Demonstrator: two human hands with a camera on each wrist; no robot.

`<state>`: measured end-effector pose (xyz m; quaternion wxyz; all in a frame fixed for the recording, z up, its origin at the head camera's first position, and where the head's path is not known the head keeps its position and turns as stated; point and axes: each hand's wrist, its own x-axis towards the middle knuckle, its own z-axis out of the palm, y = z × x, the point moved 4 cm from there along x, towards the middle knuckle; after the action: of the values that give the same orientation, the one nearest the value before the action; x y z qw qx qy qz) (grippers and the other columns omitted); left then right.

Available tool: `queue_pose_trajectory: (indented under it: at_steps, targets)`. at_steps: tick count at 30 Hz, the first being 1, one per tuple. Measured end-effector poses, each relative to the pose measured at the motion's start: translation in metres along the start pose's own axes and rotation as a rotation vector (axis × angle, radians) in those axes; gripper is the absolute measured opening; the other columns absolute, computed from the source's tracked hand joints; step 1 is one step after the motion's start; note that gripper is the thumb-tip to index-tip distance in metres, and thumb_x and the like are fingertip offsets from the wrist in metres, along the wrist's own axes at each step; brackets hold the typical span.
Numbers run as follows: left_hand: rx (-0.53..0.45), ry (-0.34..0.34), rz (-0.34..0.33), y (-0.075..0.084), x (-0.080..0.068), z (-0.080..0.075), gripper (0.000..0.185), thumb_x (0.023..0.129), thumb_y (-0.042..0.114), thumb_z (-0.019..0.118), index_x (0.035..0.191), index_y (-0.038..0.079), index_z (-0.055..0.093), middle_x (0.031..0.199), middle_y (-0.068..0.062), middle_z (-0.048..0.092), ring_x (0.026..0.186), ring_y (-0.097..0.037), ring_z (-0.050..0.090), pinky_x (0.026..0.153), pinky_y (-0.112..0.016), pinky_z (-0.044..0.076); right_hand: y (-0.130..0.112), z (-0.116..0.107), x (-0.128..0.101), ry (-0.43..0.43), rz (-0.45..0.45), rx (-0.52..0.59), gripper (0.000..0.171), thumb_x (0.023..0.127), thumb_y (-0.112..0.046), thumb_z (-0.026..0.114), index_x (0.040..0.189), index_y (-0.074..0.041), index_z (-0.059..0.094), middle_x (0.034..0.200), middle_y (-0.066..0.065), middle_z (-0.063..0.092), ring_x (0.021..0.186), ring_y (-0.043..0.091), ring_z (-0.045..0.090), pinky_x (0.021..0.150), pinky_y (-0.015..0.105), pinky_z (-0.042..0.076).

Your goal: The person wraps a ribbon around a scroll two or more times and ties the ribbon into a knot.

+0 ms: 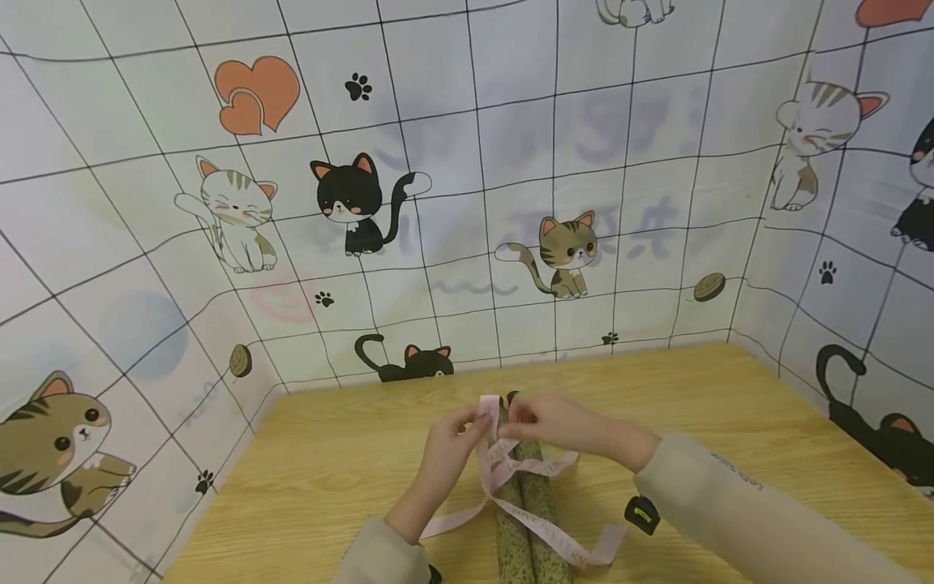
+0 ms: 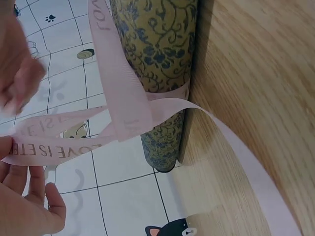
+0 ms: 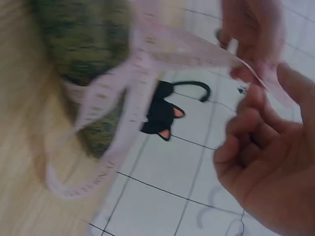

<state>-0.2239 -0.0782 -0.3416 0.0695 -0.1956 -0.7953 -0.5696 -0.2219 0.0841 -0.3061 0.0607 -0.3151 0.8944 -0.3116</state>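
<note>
Two long rolls with a dark floral pattern on olive point(image 1: 514, 539) lie side by side on the table. Around them runs a pink ribbon point(image 1: 540, 531) printed with lettering, its tails trailing to both sides. My left hand point(image 1: 448, 446) pinches a standing loop of the ribbon above the rolls. In the left wrist view the ribbon loop point(image 2: 54, 152) stretches from the roll point(image 2: 160, 44) to those fingers. Close beside it is my right hand point(image 1: 547, 422), its fingers loosely bent. That right hand point(image 2: 19, 78) looks blurred and apart from the ribbon in the left wrist view.
The wooden table point(image 1: 328, 462) meets a cloth backdrop point(image 1: 452, 203) with a grid and cartoon cats at its back and sides. A dark wrist device point(image 1: 642, 515) sits by the right sleeve point(image 1: 730, 503).
</note>
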Motion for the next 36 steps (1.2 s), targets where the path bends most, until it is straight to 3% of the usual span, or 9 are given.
queue_pose_trajectory:
  at_steps: [4, 7, 11, 14, 17, 20, 24, 30, 36]
  targets:
    - [0.021, 0.064, -0.007, -0.001, 0.002, -0.005, 0.024, 0.090, 0.030, 0.061, 0.093, 0.009, 0.072, 0.095, -0.001, 0.067, 0.095, -0.017, 0.057, 0.081, -0.036, 0.045, 0.004, 0.033, -0.019, -0.236, 0.006, -0.103, 0.023, 0.086, -0.039, 0.065, 0.077, -0.018, 0.063, 0.067, -0.014, 0.056, 0.057, 0.000, 0.050, 0.054, 0.020, 0.044]
    - [0.034, 0.085, -0.011, -0.001, 0.002, -0.007, 0.023, 0.089, 0.029, 0.063, 0.092, 0.009, 0.073, 0.085, -0.001, 0.062, 0.085, -0.014, 0.052, 0.073, -0.029, 0.043, 0.007, 0.048, -0.030, -0.307, 0.027, -0.140, 0.022, 0.084, -0.039, 0.068, 0.074, -0.020, 0.062, 0.065, -0.016, 0.055, 0.056, -0.001, 0.049, 0.053, 0.018, 0.044]
    - [0.012, 0.109, -0.036, -0.002, 0.001, -0.011, 0.023, 0.089, 0.027, 0.065, 0.098, 0.009, 0.073, 0.083, -0.002, 0.060, 0.070, -0.010, 0.046, 0.058, -0.022, 0.039, 0.009, 0.053, -0.038, -0.284, -0.002, -0.216, 0.016, 0.084, -0.031, 0.069, 0.076, -0.020, 0.062, 0.066, -0.017, 0.054, 0.056, -0.003, 0.048, 0.054, 0.017, 0.043]
    - [-0.095, 0.091, -0.068, -0.006, -0.001, -0.012, 0.026, 0.090, 0.023, 0.063, 0.105, 0.003, 0.070, 0.077, -0.009, 0.063, 0.055, -0.008, 0.049, 0.051, -0.020, 0.041, 0.012, 0.049, -0.046, -0.273, -0.018, -0.199, 0.014, 0.084, -0.026, 0.069, 0.075, -0.019, 0.061, 0.066, -0.017, 0.053, 0.056, -0.004, 0.046, 0.054, 0.017, 0.043]
    - [-0.235, 0.044, -0.103, -0.011, -0.003, -0.012, 0.030, 0.092, 0.017, 0.061, 0.112, -0.006, 0.064, 0.069, -0.015, 0.063, 0.045, -0.011, 0.055, 0.053, -0.024, 0.050, 0.015, 0.041, -0.057, -0.271, -0.025, -0.156, 0.016, 0.083, -0.022, 0.069, 0.071, -0.020, 0.057, 0.067, -0.018, 0.049, 0.057, -0.004, 0.044, 0.053, 0.017, 0.041]
    - [-0.303, 0.013, -0.122, -0.013, -0.006, -0.014, 0.033, 0.093, 0.013, 0.059, 0.116, -0.010, 0.059, 0.073, -0.016, 0.064, 0.051, -0.014, 0.064, 0.063, -0.031, 0.055, 0.021, 0.028, -0.070, -0.281, 0.036, -0.111, 0.017, 0.081, -0.019, 0.069, 0.070, -0.021, 0.055, 0.066, -0.016, 0.047, 0.055, -0.002, 0.042, 0.050, 0.018, 0.038]
    - [-0.293, 0.014, -0.120, -0.015, -0.008, -0.018, 0.032, 0.093, 0.012, 0.058, 0.116, -0.010, 0.059, 0.083, -0.016, 0.064, 0.059, -0.017, 0.067, 0.067, -0.032, 0.055, 0.031, 0.007, -0.084, -0.311, 0.158, -0.060, 0.016, 0.081, -0.017, 0.068, 0.072, -0.020, 0.056, 0.064, -0.012, 0.049, 0.052, 0.001, 0.038, 0.048, 0.020, 0.034]
    - [-0.308, 0.023, -0.117, -0.016, -0.009, -0.023, 0.031, 0.093, 0.010, 0.057, 0.116, -0.011, 0.059, 0.083, -0.018, 0.064, 0.061, -0.017, 0.067, 0.068, -0.033, 0.055, 0.052, -0.019, -0.101, -0.314, 0.255, -0.134, 0.013, 0.076, -0.008, 0.067, 0.073, -0.016, 0.057, 0.066, -0.008, 0.050, 0.054, 0.006, 0.035, 0.051, 0.023, 0.033]
    - [-0.302, 0.013, -0.118, -0.018, -0.009, -0.023, 0.030, 0.093, 0.009, 0.057, 0.116, -0.012, 0.059, 0.081, -0.016, 0.064, 0.059, -0.018, 0.066, 0.067, -0.032, 0.055, 0.087, -0.039, -0.119, -0.254, 0.349, -0.160, 0.015, 0.070, 0.002, 0.062, 0.069, -0.010, 0.054, 0.065, -0.003, 0.046, 0.055, 0.009, 0.035, 0.051, 0.025, 0.031]
